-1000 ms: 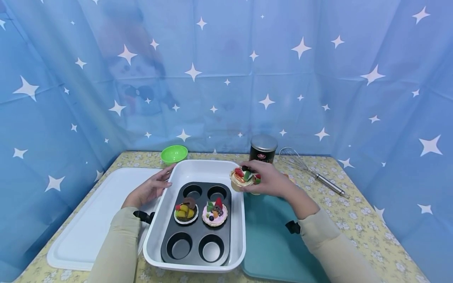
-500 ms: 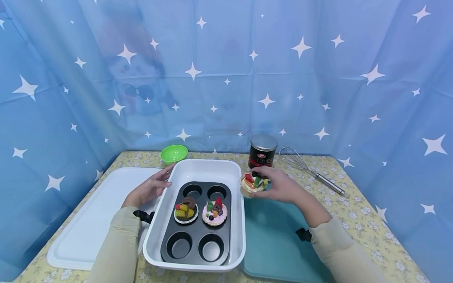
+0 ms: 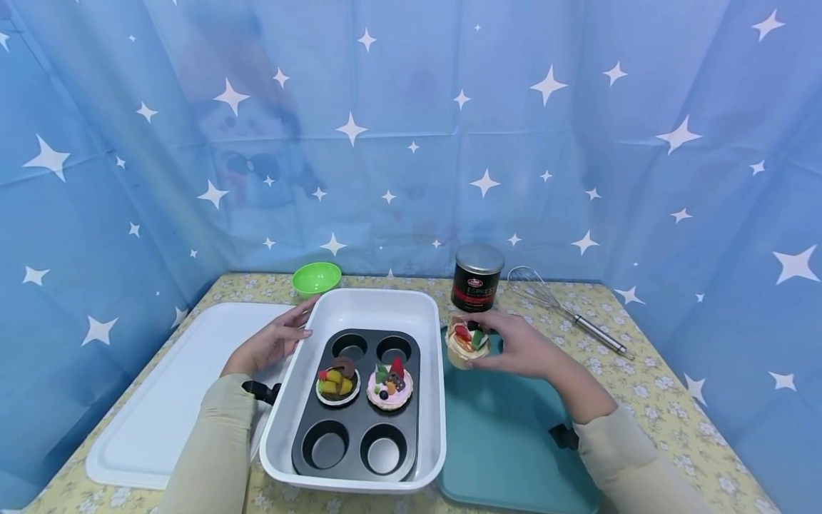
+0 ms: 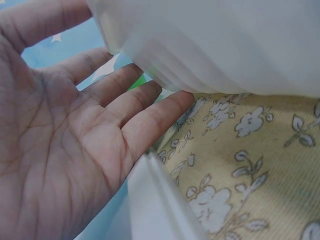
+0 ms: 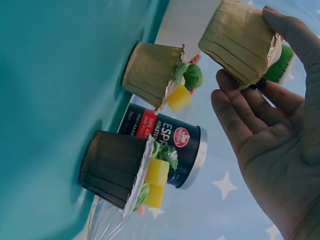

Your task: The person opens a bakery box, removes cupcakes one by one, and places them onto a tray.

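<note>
Right hand (image 3: 521,348) pinches a fruit-topped cupcake (image 3: 467,342) by its rim, held over the teal tray (image 3: 507,435), beside the white dish (image 3: 359,303). The light pinch could probably slip, or bump two cupcakes (image 5: 137,125) standing below. Left hand (image 3: 272,343) rests flat-fingered on the dish's far-left rim; espresso tin (image 3: 477,278) stands behind.

Left hand (image 3: 272,343) flat (right hand (image 3: 523,346) curled)

I'm at a staged baking corner, not a real kitchen: blue star-printed cloth (image 3: 411,143) hangs on three sides of my surface (image 3: 648,371), which wears a yellow flowered cover. Baking gear sits around me: a muffin tin (image 3: 359,442) in a white pan (image 3: 359,303), a whisk (image 3: 565,310), a coffee can (image 3: 477,278), and toy cupcakes (image 3: 389,385).
</note>
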`<state>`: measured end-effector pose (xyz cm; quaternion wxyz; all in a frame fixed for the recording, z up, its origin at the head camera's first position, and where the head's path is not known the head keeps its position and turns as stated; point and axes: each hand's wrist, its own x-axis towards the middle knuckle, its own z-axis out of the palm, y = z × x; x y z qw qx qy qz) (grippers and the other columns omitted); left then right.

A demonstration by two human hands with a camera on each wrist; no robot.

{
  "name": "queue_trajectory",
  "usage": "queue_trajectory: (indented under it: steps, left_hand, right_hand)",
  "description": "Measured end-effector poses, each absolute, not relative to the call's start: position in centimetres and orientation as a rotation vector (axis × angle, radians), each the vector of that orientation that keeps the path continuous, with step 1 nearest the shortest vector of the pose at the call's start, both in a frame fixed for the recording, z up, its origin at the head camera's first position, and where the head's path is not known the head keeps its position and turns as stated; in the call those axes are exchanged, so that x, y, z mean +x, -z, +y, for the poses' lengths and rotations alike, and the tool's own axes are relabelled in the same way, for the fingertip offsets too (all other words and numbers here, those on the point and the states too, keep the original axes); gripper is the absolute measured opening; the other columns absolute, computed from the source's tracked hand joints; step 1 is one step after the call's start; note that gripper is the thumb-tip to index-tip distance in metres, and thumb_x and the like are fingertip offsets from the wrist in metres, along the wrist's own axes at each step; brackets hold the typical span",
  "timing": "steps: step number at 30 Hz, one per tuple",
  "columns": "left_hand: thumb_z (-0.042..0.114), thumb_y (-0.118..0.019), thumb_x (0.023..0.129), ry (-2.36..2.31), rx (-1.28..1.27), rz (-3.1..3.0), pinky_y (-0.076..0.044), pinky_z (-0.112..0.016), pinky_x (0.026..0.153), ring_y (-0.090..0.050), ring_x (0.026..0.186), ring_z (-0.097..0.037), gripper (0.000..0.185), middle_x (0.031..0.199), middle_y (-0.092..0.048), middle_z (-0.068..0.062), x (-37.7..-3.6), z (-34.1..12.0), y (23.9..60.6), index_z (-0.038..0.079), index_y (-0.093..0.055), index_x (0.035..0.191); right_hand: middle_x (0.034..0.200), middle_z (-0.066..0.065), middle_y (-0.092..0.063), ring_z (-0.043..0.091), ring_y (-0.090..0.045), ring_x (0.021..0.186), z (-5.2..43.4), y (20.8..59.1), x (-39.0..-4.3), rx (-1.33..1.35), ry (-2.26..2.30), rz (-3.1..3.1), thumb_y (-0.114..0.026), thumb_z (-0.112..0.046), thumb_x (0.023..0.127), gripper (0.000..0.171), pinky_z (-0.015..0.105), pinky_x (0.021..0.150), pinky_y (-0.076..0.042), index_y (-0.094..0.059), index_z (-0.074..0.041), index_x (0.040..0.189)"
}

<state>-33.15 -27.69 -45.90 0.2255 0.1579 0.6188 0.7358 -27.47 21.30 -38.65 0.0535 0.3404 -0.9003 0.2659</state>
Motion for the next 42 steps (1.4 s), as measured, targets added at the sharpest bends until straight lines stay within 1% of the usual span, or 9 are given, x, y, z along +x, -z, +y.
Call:
queue_trajectory:
  steps: [5,11,19,24,28,35,42]
  left_hand:
    - [0.004,-0.06,0.095,-2.036,0.417,1.693,-0.051,-0.038,0.101,-0.056,0.129,-0.017,0.085,0.167,-0.015,-0.009,-33.0,-27.7,45.8,0.027,-0.015,0.163]
    - [0.004,-0.059,0.096,-2.029,0.424,1.7,-0.05,-0.039,0.102,-0.054,0.131,-0.019,0.084,0.167,-0.016,-0.009,-33.0,-27.7,45.7,0.028,-0.015,0.163]
    - [0.004,-0.06,0.096,-2.029,0.427,1.697,-0.05,-0.038,0.102,-0.054,0.131,-0.017,0.085,0.167,-0.016,-0.009,-33.0,-27.7,45.7,0.028,-0.015,0.163]
    - [0.004,-0.058,0.097,-2.025,0.43,1.701,-0.05,-0.038,0.102,-0.054,0.131,-0.018,0.083,0.167,-0.016,-0.01,-33.0,-27.6,45.7,0.028,-0.015,0.163]
    - [0.003,-0.057,0.097,-2.022,0.441,1.698,-0.05,-0.038,0.103,-0.053,0.132,-0.019,0.082,0.167,-0.015,-0.011,-33.0,-27.6,45.8,0.027,-0.014,0.163]
    - [0.003,-0.058,0.096,-2.027,0.438,1.707,-0.05,-0.037,0.103,-0.054,0.131,-0.016,0.084,0.167,-0.015,-0.011,-32.9,-27.6,45.6,0.026,-0.014,0.163]
    - [0.003,-0.059,0.096,-2.024,0.423,1.729,-0.05,-0.037,0.103,-0.055,0.13,-0.015,0.084,0.167,-0.016,-0.011,-32.9,-27.6,45.6,0.026,-0.015,0.163]
  right_hand:
    - [0.125,0.001,-0.064,0.018,-0.061,0.103,21.6,39.2,-27.4,1.051,-0.796,-2.72,-0.085,-0.045,0.079,0.072,0.05,0.085,-0.053,-0.058,-0.014,0.139]
    - [0.123,0.0,-0.064,0.019,-0.061,0.104,21.8,39.6,-27.2,1.044,-0.832,-2.788,-0.083,-0.049,0.079,0.075,0.051,0.084,-0.054,-0.058,-0.013,0.14]
    - [0.123,0.002,-0.062,0.02,-0.059,0.106,22.3,40.3,-27.3,1.069,-0.858,-2.872,-0.082,-0.052,0.08,0.075,0.051,0.086,-0.054,-0.058,-0.012,0.139]
    - [0.121,0.001,-0.062,0.02,-0.059,0.105,22.3,40.6,-27.5,1.103,-0.87,-2.883,-0.08,-0.053,0.081,0.074,0.05,0.085,-0.054,-0.058,-0.014,0.138]
    - [0.122,0.001,-0.063,0.02,-0.06,0.105,22.3,40.8,-27.5,1.14,-0.861,-2.88,-0.079,-0.054,0.082,0.073,0.048,0.084,-0.054,-0.058,-0.013,0.139]
    - [0.126,0.001,-0.063,0.02,-0.06,0.106,22.2,40.8,-27.4,1.159,-0.828,-2.906,-0.079,-0.053,0.083,0.073,0.047,0.085,-0.054,-0.057,-0.014,0.141]
    - [0.13,0.003,-0.062,0.023,-0.06,0.11,22.2,40.8,-27.4,1.192,-0.813,-2.936,-0.078,-0.049,0.085,0.073,0.048,0.087,-0.054,-0.055,-0.011,0.142]
